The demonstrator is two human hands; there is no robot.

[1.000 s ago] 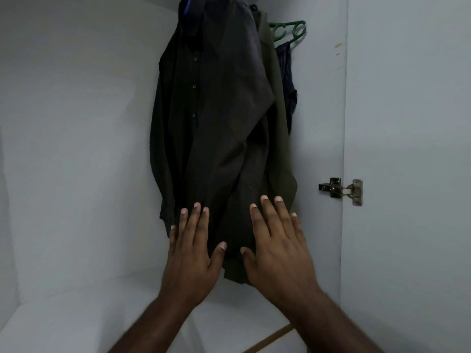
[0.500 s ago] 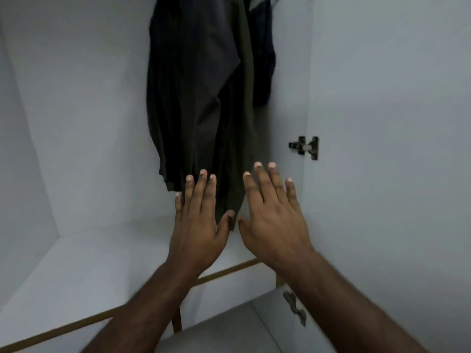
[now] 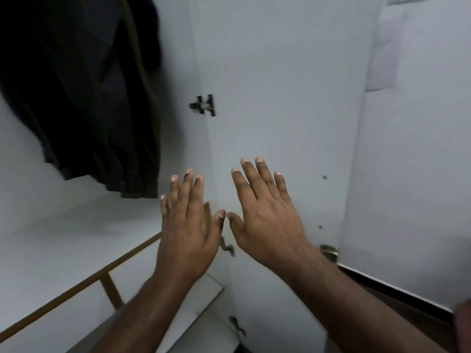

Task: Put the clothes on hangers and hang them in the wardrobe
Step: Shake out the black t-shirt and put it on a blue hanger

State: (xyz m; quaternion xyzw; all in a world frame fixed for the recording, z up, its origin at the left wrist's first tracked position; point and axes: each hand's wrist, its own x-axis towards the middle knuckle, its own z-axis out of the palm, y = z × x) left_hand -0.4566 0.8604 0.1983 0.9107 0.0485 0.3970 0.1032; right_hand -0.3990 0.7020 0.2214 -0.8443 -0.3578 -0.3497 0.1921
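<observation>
While both of my arms are reaching forward, my left hand [image 3: 187,225] and my right hand [image 3: 265,217] are hovering side by side with backs toward the camera, fingers straight and slightly spread, thumbs nearly meeting between them; neither is gripping or touching anything. Upper left: the dark clothes [image 3: 84,93] are hanging inside the wardrobe [image 3: 38,200], their hems ending above the white shelf [image 3: 63,238] and lying just left of and above my left hand's fingertips, apart from them. Centre: the wardrobe's open door [image 3: 280,98] is standing directly behind my hands, with a dark metal hinge [image 3: 204,105] showing on its inner edge above them. A second hinge [image 3: 228,247] is peeking out between my wrists. Lower left: the shelf's brown wooden front edge [image 3: 84,284] is running diagonally beneath my left forearm. Motion blur is softening the whole view.
</observation>
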